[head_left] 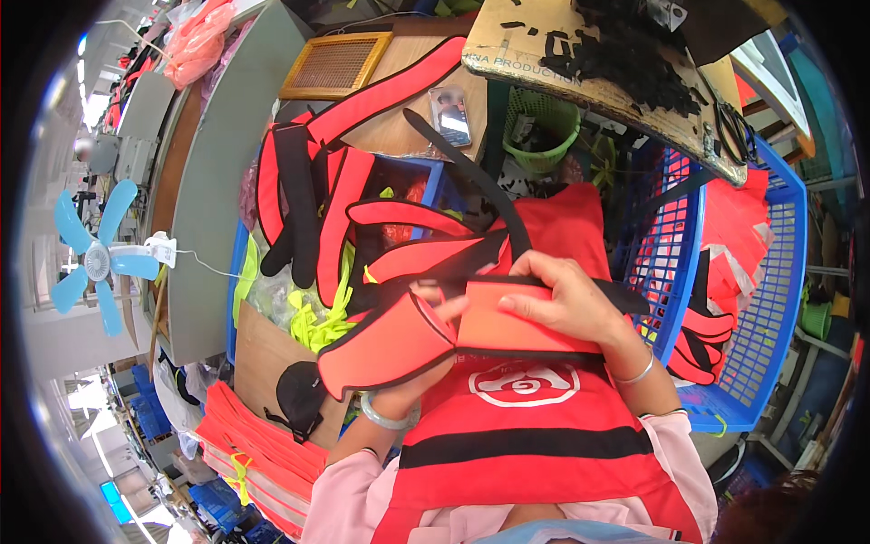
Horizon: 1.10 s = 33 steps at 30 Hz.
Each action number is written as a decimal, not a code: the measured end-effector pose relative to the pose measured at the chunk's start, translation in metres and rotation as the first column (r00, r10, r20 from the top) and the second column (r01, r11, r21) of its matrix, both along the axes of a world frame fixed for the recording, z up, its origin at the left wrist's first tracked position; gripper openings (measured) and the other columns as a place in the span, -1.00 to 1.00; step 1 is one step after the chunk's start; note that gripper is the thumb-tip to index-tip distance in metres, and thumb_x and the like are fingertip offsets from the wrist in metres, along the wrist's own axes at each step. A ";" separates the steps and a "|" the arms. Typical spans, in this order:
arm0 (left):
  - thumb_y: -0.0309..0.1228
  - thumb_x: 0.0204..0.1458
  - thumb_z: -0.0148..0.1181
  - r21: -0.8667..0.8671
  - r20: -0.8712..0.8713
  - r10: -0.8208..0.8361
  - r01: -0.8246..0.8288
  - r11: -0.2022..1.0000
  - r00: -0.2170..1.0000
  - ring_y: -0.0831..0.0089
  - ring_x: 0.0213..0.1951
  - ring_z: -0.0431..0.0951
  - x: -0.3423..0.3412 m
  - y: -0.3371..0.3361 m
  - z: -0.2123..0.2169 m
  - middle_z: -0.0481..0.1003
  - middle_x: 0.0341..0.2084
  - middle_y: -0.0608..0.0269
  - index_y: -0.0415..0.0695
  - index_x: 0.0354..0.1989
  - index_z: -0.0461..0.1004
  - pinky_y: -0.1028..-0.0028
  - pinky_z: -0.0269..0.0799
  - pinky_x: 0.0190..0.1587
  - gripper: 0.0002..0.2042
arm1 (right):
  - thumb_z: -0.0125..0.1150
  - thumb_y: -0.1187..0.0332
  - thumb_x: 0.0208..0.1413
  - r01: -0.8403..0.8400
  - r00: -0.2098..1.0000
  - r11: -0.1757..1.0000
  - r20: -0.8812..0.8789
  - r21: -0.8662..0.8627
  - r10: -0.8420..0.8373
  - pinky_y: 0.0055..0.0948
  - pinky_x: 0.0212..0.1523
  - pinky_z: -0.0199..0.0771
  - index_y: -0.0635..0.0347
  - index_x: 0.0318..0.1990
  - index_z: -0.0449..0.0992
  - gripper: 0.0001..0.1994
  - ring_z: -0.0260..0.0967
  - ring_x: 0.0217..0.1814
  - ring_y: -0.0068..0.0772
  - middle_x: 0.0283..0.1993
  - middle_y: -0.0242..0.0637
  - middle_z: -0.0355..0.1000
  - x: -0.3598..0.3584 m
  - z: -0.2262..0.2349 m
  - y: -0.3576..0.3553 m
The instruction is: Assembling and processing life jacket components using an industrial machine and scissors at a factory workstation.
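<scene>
A coral-orange padded fabric band (390, 349) with black edging lies across both my hands, in front of the red apron I wear. My left hand (444, 310) is under and partly inside the folded band, closed on it; only some fingers and the wrist show. My right hand (560, 299) grips the band's right part from above, with the thumb flat on the coral face and the fingers over the top edge. A long black strap (476, 172) rises behind the right hand. More coral bands (412, 218) with black edges lie heaped just beyond.
A blue plastic basket (784, 263) with red and coral pieces stands at the right. Black scraps (625, 54) lie on a board at the far right, above a green basket (535, 159). A phone (450, 116), black cap (299, 394), stacked coral sheets (245, 444) and a fan (97, 261) are around.
</scene>
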<state>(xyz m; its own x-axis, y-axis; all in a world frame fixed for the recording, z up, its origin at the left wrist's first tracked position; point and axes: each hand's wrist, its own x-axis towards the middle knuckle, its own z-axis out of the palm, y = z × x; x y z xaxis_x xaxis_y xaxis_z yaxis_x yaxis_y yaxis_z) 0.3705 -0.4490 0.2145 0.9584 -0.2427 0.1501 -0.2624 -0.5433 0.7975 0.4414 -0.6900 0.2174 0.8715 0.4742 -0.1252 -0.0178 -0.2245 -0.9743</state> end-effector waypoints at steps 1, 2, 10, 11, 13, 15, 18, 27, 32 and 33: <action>-0.51 -0.17 0.31 -0.005 0.052 0.028 -0.028 1.000 0.998 0.15 0.14 0.35 0.007 -0.004 -0.001 0.37 0.06 0.15 -0.02 0.00 0.55 0.22 0.29 0.15 -0.55 | 0.37 0.14 0.05 0.012 0.999 1.000 -0.035 0.011 -0.011 -0.36 -0.33 0.43 0.34 -0.21 0.49 -0.61 0.51 -0.35 -0.29 -0.36 -0.11 0.53 0.003 -0.002 -0.002; -0.50 -0.17 0.29 -0.013 0.105 0.057 -0.056 0.998 0.993 0.14 0.20 0.32 0.010 -0.008 -0.003 0.36 0.11 0.14 -0.05 0.00 0.55 0.20 0.28 0.18 -0.57 | 0.37 0.14 0.05 0.023 0.997 1.000 -0.069 0.020 -0.021 -0.36 -0.33 0.42 0.34 -0.20 0.50 -0.61 0.50 -0.35 -0.33 -0.35 -0.12 0.53 0.004 -0.005 -0.004; -0.41 -0.21 0.35 -0.181 -0.346 -0.128 0.068 0.981 0.929 -0.07 0.23 0.32 -0.009 0.015 -0.011 0.47 0.06 0.19 -0.10 -0.35 0.54 -0.02 0.24 0.21 -0.80 | 0.21 0.30 0.22 -0.055 0.963 0.997 -0.260 0.056 0.068 -0.57 -0.24 0.36 0.29 -0.26 0.47 -0.80 0.31 -0.25 -0.68 -0.36 -0.42 0.41 0.007 -0.057 -0.007; -0.41 -0.19 0.33 -0.005 -0.266 -0.196 0.202 0.979 0.944 -0.08 0.24 0.31 -0.009 0.020 -0.007 0.46 0.07 0.19 -0.10 -0.38 0.53 -0.02 0.25 0.20 -0.83 | 0.21 0.24 0.21 -0.062 0.975 0.993 -0.220 -0.100 0.038 -0.55 -0.21 0.38 0.28 -0.20 0.50 -0.76 0.35 -0.23 -0.62 -0.30 -0.38 0.44 0.022 -0.070 -0.012; -0.37 -0.15 0.33 0.192 -0.099 -0.405 0.417 0.888 0.909 -0.05 0.25 0.31 -0.002 0.017 0.003 0.47 0.08 0.20 -0.11 -0.42 0.52 0.02 0.27 0.19 -0.85 | 0.17 -0.02 0.17 0.082 0.997 0.944 0.021 -0.319 -0.079 -0.49 -0.16 0.43 0.25 -0.05 0.46 -0.53 0.40 -0.23 -0.50 -0.23 -0.35 0.45 0.045 -0.148 -0.025; -0.36 -0.14 0.33 0.145 -0.204 -0.266 0.298 0.944 0.942 -0.01 0.25 0.31 -0.010 0.001 0.011 0.48 0.06 0.22 -0.08 -0.39 0.55 0.03 0.28 0.19 -0.85 | 0.15 -0.11 0.16 0.125 0.992 0.928 0.020 -0.351 -0.126 -0.45 -0.14 0.45 0.24 0.03 0.43 -0.44 0.41 -0.22 -0.46 -0.21 -0.34 0.46 0.058 -0.174 -0.014; -0.31 -0.12 0.31 0.094 -0.182 -0.247 0.266 0.959 0.952 0.07 0.21 0.36 -0.019 0.011 0.000 0.49 0.05 0.19 0.00 -0.20 0.60 0.07 0.26 0.21 -0.74 | 0.13 -0.21 0.13 -0.216 0.733 0.962 -0.623 0.168 0.273 -0.28 -0.29 0.60 0.42 0.36 0.02 -0.08 0.55 -0.24 -0.22 -0.12 0.09 0.46 0.070 -0.141 0.036; -0.23 -0.05 0.16 -0.199 -0.254 -0.349 0.305 0.931 0.902 0.18 0.14 0.39 0.010 -0.011 0.053 0.43 0.06 0.06 -0.25 0.09 0.40 0.21 0.09 0.26 -0.48 | 0.06 -0.09 0.17 -0.642 0.724 0.715 0.088 -0.276 0.684 -0.14 -0.21 0.53 0.40 -0.07 0.52 -0.41 0.54 -0.24 -0.01 -0.24 0.08 0.54 0.052 -0.087 0.100; -0.30 0.24 0.03 -0.459 -0.511 -0.149 -0.122 0.880 0.846 0.48 -0.04 0.46 0.035 -0.007 -0.018 0.50 -0.11 0.26 -0.21 0.09 0.42 0.44 0.33 0.08 -0.67 | -0.13 -0.04 0.33 -0.343 0.863 0.939 -0.382 0.034 0.330 -0.29 0.03 0.38 0.29 0.05 0.48 -0.47 0.44 -0.04 -0.26 -0.06 -0.10 0.51 0.060 -0.079 -0.007; -0.28 0.25 0.03 -0.460 -0.556 -0.111 -0.193 0.867 0.824 0.47 -0.02 0.45 0.035 -0.009 -0.031 0.49 -0.08 0.25 -0.23 0.08 0.42 0.44 0.32 0.08 -0.66 | -0.05 -0.03 0.30 -0.340 0.866 0.930 -0.338 0.141 0.368 -0.28 0.06 0.38 0.27 0.08 0.46 -0.48 0.43 -0.01 -0.17 -0.03 -0.06 0.48 0.054 -0.073 -0.028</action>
